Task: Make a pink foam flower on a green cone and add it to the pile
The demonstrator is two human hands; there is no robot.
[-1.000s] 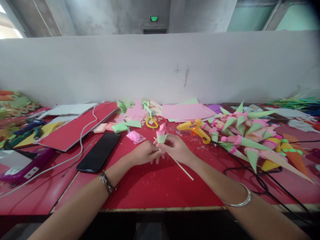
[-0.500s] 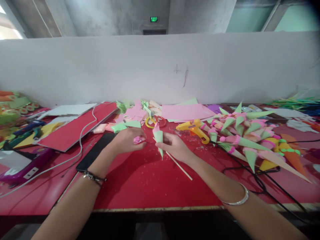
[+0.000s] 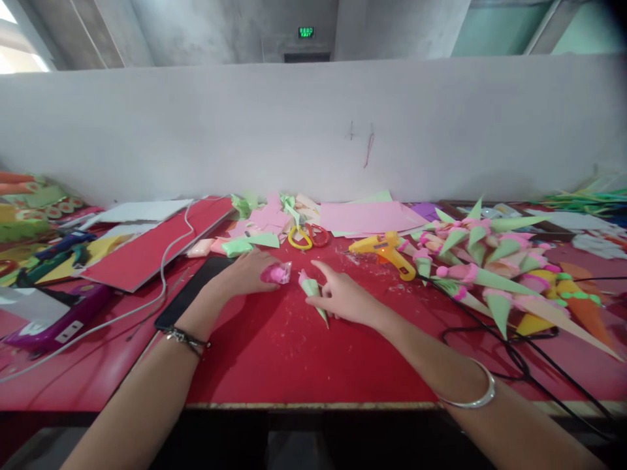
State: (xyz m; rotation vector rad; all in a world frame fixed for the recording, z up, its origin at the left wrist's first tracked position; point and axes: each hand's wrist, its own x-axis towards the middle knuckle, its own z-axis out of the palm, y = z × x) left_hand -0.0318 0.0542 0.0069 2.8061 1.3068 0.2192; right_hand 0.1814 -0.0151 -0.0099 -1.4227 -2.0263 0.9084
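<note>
Above the red table (image 3: pixel 274 365), my left hand (image 3: pixel 247 273) grips a small clear packet with something pink inside (image 3: pixel 280 273). A small paper cone (image 3: pixel 313 294), pale green with a pink top, lies on the table between my hands, its point toward me. My right hand (image 3: pixel 340 295) is at the cone's right side with its fingers apart, index finger stretched out and thumb at the cone; it does not grip it. Beyond my hands lie scissors with yellow and red handles (image 3: pixel 300 237) and a yellow glue gun (image 3: pixel 385 251).
Many green and pink paper cones (image 3: pixel 482 245) are heaped at the right, with black cables (image 3: pixel 509 356) in front. Pink paper sheets (image 3: pixel 365 217) lie at the back. On the left are a black phone (image 3: pixel 191 294), a red board (image 3: pixel 157 245) and a purple power strip (image 3: pixel 73 320).
My right hand has let go of the cone, which now lies on the table. The thin stick under my right hand is no longer visible. My left hand has moved slightly right with the packet.
</note>
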